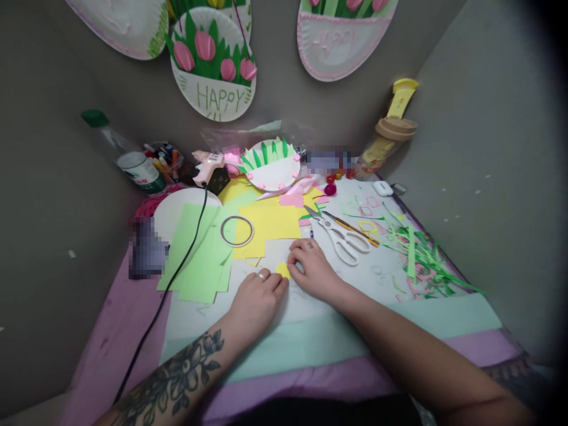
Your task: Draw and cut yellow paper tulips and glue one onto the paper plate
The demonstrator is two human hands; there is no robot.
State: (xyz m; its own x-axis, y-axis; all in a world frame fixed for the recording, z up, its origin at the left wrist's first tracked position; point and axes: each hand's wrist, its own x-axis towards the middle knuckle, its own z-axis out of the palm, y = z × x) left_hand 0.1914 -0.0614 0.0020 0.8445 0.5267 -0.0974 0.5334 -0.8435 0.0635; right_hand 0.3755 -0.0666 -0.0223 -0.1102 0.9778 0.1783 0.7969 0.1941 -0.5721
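Left hand (260,296): knuckles curled, fingertips pinching the small yellow paper piece (283,270) from its 7 o'clock edge.
Right hand (313,269): fingers bent, pressing the same piece from 3 o'clock.
Yellow piece: flat on the table (355,278), between both hands.
Scissors (339,234): lying loose at 1 o'clock, untouched.
Tape ring (236,230): at 11 o'clock on the yellow sheet (273,222).
Tip: I'd say press evenly and keep the edges aligned.

A small yellow paper piece (283,270) lies flat on the table's white sheet (355,278), near the middle and well in from the front edge, pinched between my fingertips so only part of it shows.
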